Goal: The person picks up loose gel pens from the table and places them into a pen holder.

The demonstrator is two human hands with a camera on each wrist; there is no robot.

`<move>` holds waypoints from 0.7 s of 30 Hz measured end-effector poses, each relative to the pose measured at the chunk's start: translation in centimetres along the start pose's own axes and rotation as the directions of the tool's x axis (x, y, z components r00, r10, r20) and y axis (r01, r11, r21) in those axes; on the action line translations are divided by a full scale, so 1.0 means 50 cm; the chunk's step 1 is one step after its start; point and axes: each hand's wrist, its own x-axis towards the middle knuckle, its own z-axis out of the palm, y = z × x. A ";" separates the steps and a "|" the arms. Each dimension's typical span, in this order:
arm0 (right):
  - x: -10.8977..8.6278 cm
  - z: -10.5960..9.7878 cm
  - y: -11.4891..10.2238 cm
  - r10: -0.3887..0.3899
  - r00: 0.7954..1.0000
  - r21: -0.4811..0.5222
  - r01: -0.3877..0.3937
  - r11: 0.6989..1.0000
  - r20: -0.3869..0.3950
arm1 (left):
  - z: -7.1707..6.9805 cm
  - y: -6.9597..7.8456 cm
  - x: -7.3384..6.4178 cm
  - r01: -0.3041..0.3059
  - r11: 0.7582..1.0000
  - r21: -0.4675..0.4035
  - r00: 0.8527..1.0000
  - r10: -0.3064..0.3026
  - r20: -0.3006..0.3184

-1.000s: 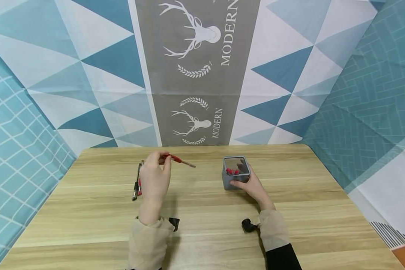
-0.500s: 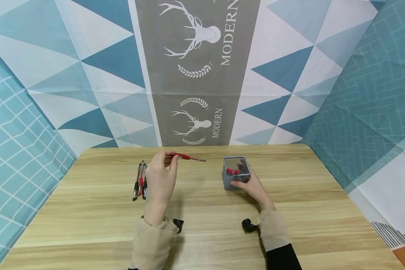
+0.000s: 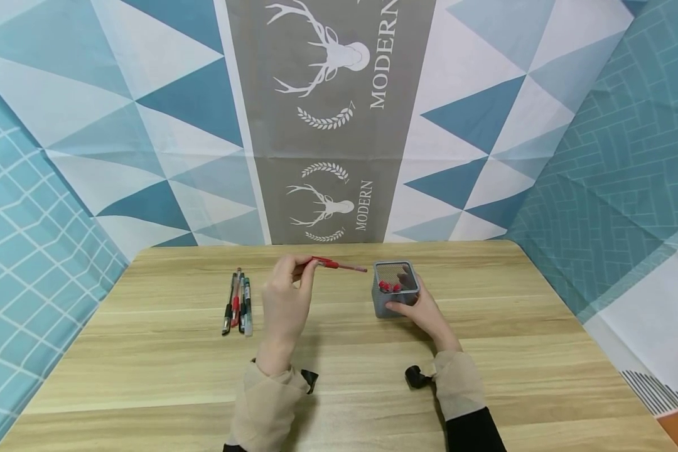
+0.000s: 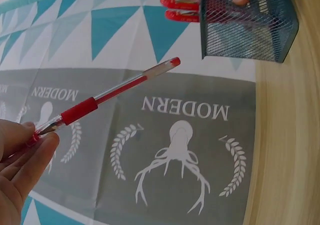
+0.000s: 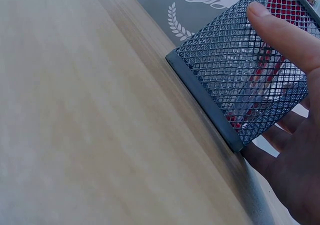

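Between thumb and fingertips my left hand [image 3: 287,298] pinches a red gel pen [image 3: 339,265] by its capped end, raised over the table. In the left wrist view the pen [image 4: 120,91] shows a clear barrel, red grip and red end plug, which points toward the mesh pen holder [image 4: 245,35]. That square grey holder [image 3: 384,306] stands upright on the table with several red pens [image 4: 181,4] in it, their ends above the rim. My right hand [image 3: 424,311] grips the holder from its right side, thumb [image 5: 280,32] across the near mesh wall, the other fingers behind.
On the wood-grain table [image 3: 361,389], left of my left hand, lie several pens [image 3: 237,304] side by side, black and red among them. A patterned cloth backdrop [image 3: 328,125] rises behind the table's far edge. Black wrist devices [image 3: 415,378] hang at both cuffs.
My left hand has moved right with the red pen, bringing its tip close to the holder. More of the pens lying on the table now shows. The right hand and holder stay put.
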 end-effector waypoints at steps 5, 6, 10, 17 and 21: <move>0.001 -0.001 0.001 0.000 1.000 0.001 0.000 1.000 0.004 | 0.011 0.008 -0.004 -0.018 1.000 -0.002 1.000 0.018 0.009; 0.002 -0.001 0.001 -0.001 1.000 0.000 0.001 1.000 0.005 | 0.014 0.009 -0.006 -0.019 1.000 -0.006 1.000 0.019 0.009; 0.002 0.000 0.001 0.003 1.000 -0.005 -0.003 1.000 0.004 | 0.022 0.013 -0.011 -0.017 1.000 -0.025 1.000 0.017 0.020; 0.001 0.000 0.000 0.009 1.000 -0.011 -0.009 1.000 -0.001 | 0.037 0.021 -0.019 -0.042 0.998 -0.044 0.998 0.045 0.049; 0.001 0.000 -0.001 0.006 1.000 -0.011 -0.006 1.000 -0.003 | 0.045 0.026 -0.022 -0.065 0.997 -0.037 0.996 0.067 0.064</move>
